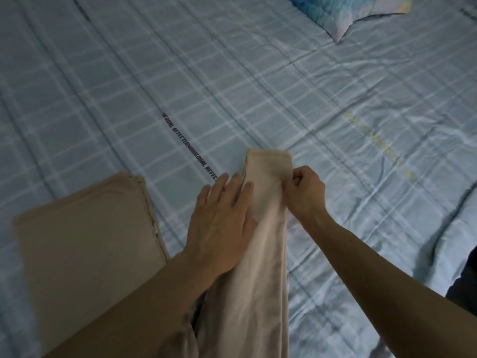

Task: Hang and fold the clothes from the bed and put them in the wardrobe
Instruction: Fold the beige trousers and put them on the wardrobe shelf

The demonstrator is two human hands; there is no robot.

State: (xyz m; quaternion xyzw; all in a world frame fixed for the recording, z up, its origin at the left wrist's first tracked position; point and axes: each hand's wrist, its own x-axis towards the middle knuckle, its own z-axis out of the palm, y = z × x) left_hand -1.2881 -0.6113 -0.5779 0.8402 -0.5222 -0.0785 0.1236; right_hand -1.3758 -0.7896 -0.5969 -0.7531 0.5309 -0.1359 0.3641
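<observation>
Nearest us, the long beige cloth garment (258, 267) lies on the blue checked bed (335, 112); left hand (222, 226) presses flat, right hand (304, 192) pinches its edge (mid-fold). Next we double it over.

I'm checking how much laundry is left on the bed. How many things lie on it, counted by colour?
Beige: 2, the long garment that the left hand presses flat and the right hand pinches, and the folded piece to its left.
Blue patterned: 1, the pillow at the far corner.
Dark: 1, an unclear item at the right edge.
Total: 4
</observation>
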